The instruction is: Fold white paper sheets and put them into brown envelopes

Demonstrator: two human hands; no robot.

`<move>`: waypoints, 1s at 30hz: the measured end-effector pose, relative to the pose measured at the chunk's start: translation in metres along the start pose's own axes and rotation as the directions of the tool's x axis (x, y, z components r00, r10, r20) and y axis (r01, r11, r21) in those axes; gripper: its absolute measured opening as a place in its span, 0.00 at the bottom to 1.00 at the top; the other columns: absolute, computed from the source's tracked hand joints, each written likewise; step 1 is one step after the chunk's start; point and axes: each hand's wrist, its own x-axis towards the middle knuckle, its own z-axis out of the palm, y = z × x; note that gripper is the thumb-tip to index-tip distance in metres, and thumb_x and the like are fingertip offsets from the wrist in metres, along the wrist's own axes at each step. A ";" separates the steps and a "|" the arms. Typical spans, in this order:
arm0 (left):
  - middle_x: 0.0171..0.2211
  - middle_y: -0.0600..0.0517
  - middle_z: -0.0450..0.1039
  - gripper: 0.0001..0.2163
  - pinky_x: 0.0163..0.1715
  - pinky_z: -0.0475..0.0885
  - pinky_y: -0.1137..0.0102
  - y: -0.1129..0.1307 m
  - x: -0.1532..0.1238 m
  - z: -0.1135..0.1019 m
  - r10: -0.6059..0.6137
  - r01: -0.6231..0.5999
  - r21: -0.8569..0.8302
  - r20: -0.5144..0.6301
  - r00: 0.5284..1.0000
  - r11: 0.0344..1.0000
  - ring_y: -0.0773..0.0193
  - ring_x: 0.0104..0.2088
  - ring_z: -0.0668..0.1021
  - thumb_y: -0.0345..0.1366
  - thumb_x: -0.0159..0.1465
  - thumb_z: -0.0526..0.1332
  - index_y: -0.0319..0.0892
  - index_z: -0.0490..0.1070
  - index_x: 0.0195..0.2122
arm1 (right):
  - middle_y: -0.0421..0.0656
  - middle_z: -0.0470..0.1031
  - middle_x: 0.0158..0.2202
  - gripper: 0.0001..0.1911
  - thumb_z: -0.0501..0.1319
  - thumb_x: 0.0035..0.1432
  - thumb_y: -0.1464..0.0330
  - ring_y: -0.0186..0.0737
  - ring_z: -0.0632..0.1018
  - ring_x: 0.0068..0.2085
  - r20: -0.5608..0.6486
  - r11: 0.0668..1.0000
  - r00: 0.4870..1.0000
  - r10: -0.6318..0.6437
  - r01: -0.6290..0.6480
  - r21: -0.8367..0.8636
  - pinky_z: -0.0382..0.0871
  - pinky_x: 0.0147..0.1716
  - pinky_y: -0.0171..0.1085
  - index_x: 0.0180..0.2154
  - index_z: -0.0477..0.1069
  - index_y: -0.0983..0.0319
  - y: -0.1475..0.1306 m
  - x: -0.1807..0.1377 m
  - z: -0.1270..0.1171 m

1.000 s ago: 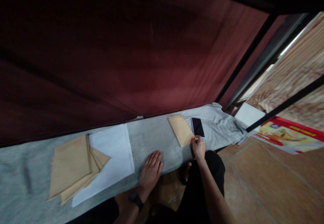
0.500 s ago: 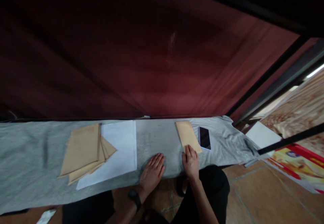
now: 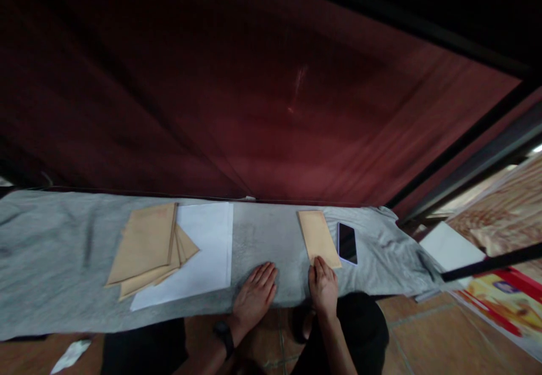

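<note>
I saw the right hand (image 3: 324,287) shift from beside the phone (image 3: 348,243) onto the nearby envelope (image 3: 318,235), perhaps steadying it; its grip was unclear; the left hand (image 3: 255,290) lay released by the cloth (image 3: 271,236)'s front edge.

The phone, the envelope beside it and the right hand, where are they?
Phone (image 3: 348,243), head view: middle of its dark screen.
Envelope (image 3: 319,236), head view: middle of its face.
Right hand (image 3: 324,289), head view: its back.
</note>
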 end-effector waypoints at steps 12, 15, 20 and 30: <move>0.62 0.51 0.70 0.18 0.65 0.65 0.56 -0.001 -0.012 -0.023 -0.128 0.126 -0.207 0.004 0.992 0.970 0.60 0.64 0.69 0.34 0.70 0.55 0.48 0.68 0.60 | 0.58 0.71 0.59 0.27 0.46 0.72 0.55 0.55 0.72 0.58 -0.027 0.968 0.992 -0.127 0.130 0.217 0.67 0.53 0.52 0.59 0.69 0.63 -0.023 -0.014 0.003; 0.63 0.49 0.68 0.20 0.66 0.63 0.50 -0.029 -0.028 -0.041 -0.236 0.223 -0.150 -0.072 0.969 0.963 0.57 0.66 0.65 0.32 0.70 0.54 0.48 0.66 0.62 | 0.56 0.73 0.57 0.25 0.45 0.73 0.56 0.53 0.74 0.56 -0.004 0.939 0.982 -0.191 0.183 0.292 0.68 0.53 0.51 0.58 0.70 0.62 -0.035 -0.025 0.011; 0.68 0.39 0.59 0.22 0.64 0.60 0.45 -0.125 -0.059 -0.092 -0.571 0.608 0.016 -0.322 0.755 0.794 0.46 0.69 0.58 0.40 0.71 0.53 0.42 0.61 0.65 | 0.54 0.75 0.55 0.26 0.44 0.72 0.57 0.56 0.76 0.54 -0.008 0.963 0.987 -0.159 0.157 0.218 0.67 0.53 0.56 0.61 0.66 0.62 -0.039 -0.037 0.022; 0.65 0.34 0.61 0.27 0.57 0.67 0.53 -0.211 -0.121 -0.126 -0.918 0.929 0.125 -0.152 0.366 0.349 0.44 0.60 0.71 0.46 0.69 0.53 0.37 0.57 0.66 | 0.46 0.77 0.53 0.23 0.49 0.62 0.58 0.62 0.79 0.51 0.054 0.953 0.998 0.020 -0.035 0.302 0.71 0.48 0.62 0.56 0.70 0.42 -0.045 -0.028 0.017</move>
